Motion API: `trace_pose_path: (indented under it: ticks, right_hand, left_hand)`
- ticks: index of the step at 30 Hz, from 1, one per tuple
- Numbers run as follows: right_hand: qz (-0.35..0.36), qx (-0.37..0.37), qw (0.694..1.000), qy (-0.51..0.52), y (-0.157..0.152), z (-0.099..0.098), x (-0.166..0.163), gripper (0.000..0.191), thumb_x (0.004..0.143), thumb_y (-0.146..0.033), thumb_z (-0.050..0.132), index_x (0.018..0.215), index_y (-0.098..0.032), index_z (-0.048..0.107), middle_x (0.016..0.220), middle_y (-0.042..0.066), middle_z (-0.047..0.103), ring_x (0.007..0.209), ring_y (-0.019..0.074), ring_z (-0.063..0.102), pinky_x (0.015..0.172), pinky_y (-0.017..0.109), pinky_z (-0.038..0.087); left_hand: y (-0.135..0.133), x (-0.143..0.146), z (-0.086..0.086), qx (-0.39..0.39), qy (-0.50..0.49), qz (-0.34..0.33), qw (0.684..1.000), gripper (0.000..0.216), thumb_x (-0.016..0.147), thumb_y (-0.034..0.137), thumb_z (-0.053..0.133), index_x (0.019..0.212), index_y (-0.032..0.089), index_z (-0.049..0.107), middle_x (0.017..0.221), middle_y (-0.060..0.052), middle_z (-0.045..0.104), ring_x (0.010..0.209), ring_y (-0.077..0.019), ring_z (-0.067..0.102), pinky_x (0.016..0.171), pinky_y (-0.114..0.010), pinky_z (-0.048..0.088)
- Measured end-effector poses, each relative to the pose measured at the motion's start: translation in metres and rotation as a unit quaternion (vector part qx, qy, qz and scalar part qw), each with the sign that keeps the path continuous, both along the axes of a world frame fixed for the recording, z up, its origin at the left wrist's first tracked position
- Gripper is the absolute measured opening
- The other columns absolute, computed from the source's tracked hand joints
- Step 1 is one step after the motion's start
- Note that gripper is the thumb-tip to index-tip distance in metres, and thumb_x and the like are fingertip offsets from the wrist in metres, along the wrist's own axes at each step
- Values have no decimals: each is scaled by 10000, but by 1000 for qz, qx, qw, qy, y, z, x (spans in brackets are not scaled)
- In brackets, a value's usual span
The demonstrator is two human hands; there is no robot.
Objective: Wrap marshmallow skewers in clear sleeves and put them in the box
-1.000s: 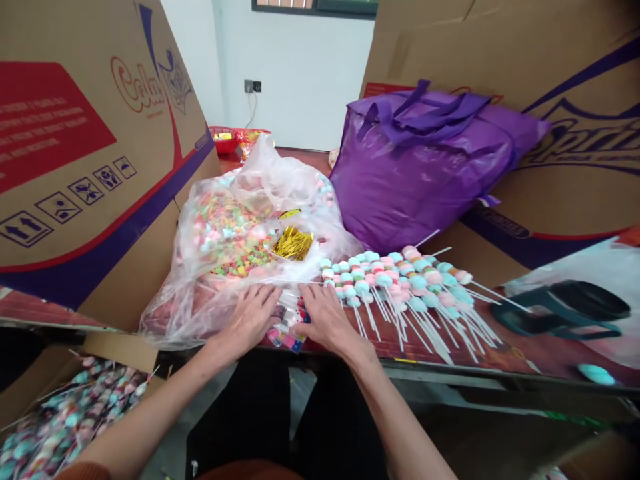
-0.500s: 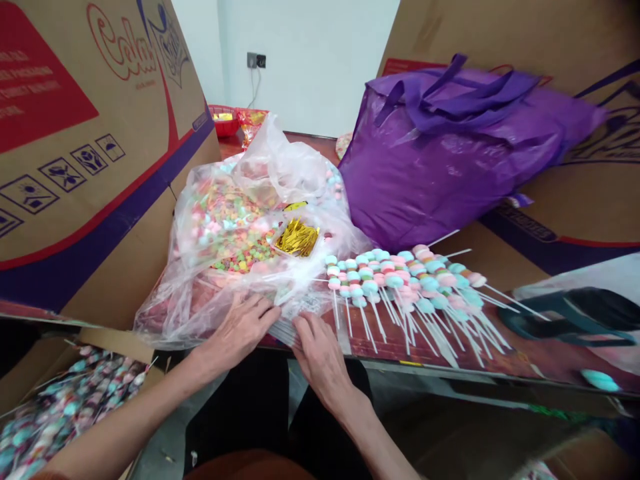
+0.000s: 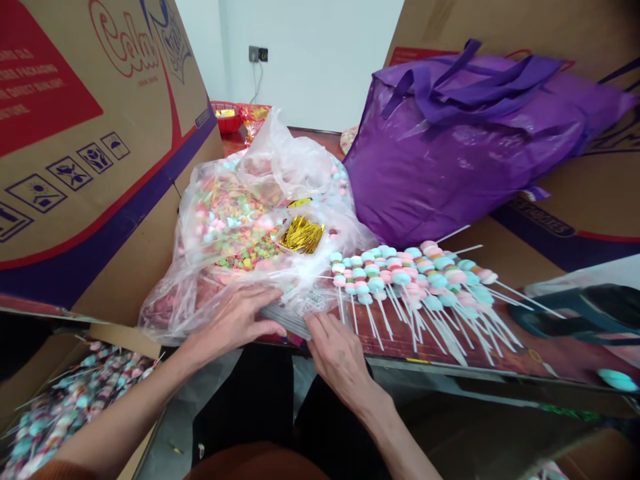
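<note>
My left hand (image 3: 234,321) lies at the table's front edge, with fingers over and thumb under a thin stack of clear plastic sleeves (image 3: 289,319). My right hand (image 3: 339,352) has its fingertips curled against the stack's right end. Just behind the hands sits a big clear bag of small colourful candies (image 3: 227,223), with a bundle of gold twist ties (image 3: 301,235) on top. To the right, several pastel marshmallow skewers (image 3: 410,277) are fanned out on the table, sticks pointing towards me.
A purple carrier bag (image 3: 450,133) stands behind the skewers. Tall cardboard boxes flank the table on the left (image 3: 75,147) and right (image 3: 575,220). An open box of finished skewers (image 3: 55,413) sits low on the left. A red basket (image 3: 227,117) is at the far end.
The printed packets under my hands are out of sight and a stack of clear sleeves now shows between them. My right hand drew back to the table edge. The camera shifted slightly.
</note>
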State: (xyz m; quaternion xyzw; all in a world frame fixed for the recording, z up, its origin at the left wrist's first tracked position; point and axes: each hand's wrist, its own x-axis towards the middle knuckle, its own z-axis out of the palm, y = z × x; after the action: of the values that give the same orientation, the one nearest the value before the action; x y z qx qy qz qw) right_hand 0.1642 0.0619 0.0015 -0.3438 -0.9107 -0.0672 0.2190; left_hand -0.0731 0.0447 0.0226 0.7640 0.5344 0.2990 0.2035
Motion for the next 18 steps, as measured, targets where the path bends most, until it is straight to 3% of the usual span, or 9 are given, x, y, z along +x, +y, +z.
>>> trace_pose_path:
  ticks: [4,7,10,12,15,18]
  right_hand:
    - [-1,8,1000,-3,1,6,19,311,933,-59,391,1124,-128,627,923,117,675,821,233,601,726,332,482]
    - [-1,9,1000,7,-2,5,26,353,924,-45,382,1152,-139,635,989,129,690,884,241,620,789,356,503]
    - [7,16,1000,15,-6,6,29,369,924,-42,380,1167,-146,638,1014,134,699,888,246,631,796,372,510]
    - [15,1,999,40,-10,11,32,370,922,-37,385,1169,-150,636,1014,129,704,891,246,639,792,370,512]
    - [22,-102,986,133,-14,25,39,333,935,-67,421,1170,-169,632,1042,113,703,949,240,650,834,358,517]
    - [-14,-288,920,266,-15,35,37,214,955,-202,529,1120,-198,665,1000,74,705,900,215,654,777,309,521]
  left_hand:
    - [9,-3,0,-97,-185,103,972,368,884,452,622,1125,201,743,1076,-88,772,996,-269,714,878,-367,540]
    - [14,1,-3,-123,-224,114,960,342,890,401,602,1135,216,752,928,-71,789,860,-257,728,830,-366,546]
    - [17,0,1,-122,-216,80,965,362,888,367,608,1203,235,726,1071,-75,774,961,-258,714,904,-379,522]
    - [19,-5,8,-110,-215,78,967,341,892,395,610,1149,221,751,1168,-90,746,1071,-273,682,961,-387,495]
    - [16,-11,12,-134,-295,94,941,413,885,510,610,1066,177,775,1111,-129,755,1078,-292,672,971,-401,490]
    - [5,-3,2,-191,-458,97,863,597,841,647,599,1166,163,727,1127,-160,737,1058,-297,676,936,-416,512]
